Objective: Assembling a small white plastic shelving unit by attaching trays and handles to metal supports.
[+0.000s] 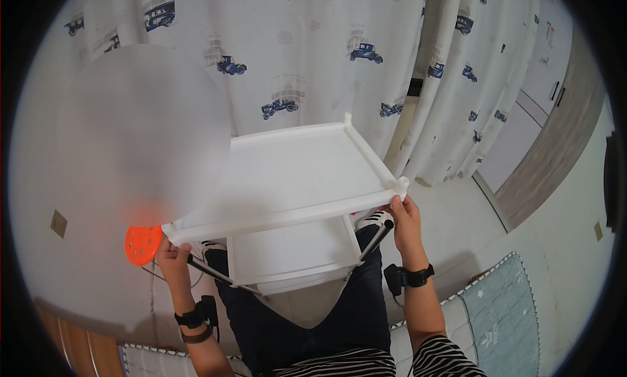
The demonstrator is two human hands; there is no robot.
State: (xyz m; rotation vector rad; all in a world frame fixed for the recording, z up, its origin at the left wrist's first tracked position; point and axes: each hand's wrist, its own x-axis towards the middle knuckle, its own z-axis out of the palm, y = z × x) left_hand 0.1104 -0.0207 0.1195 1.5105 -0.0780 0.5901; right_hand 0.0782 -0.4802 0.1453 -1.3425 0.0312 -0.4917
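Note:
A white plastic shelf tray [300,164] with a raised rim and corner sockets is held up in front of me. My left hand [173,259] is closed on its near left corner, and my right hand [403,223] grips the near right corner. Below it, between my legs, sits a second white shelf tier [297,249]. Dark metal poles rise from that tier: a left pole [209,270] ends close to my left hand, and a right pole [377,240] ends just under my right hand. The tray's far left part is hidden by a blurred grey patch.
An orange rounded piece with holes [142,245] shows beside my left hand, partly blurred. Behind the tray hangs a white curtain [307,70] printed with blue cars. A padded grey-green mat [503,305] lies behind my right arm. A cabinet [522,135] stands at the far right.

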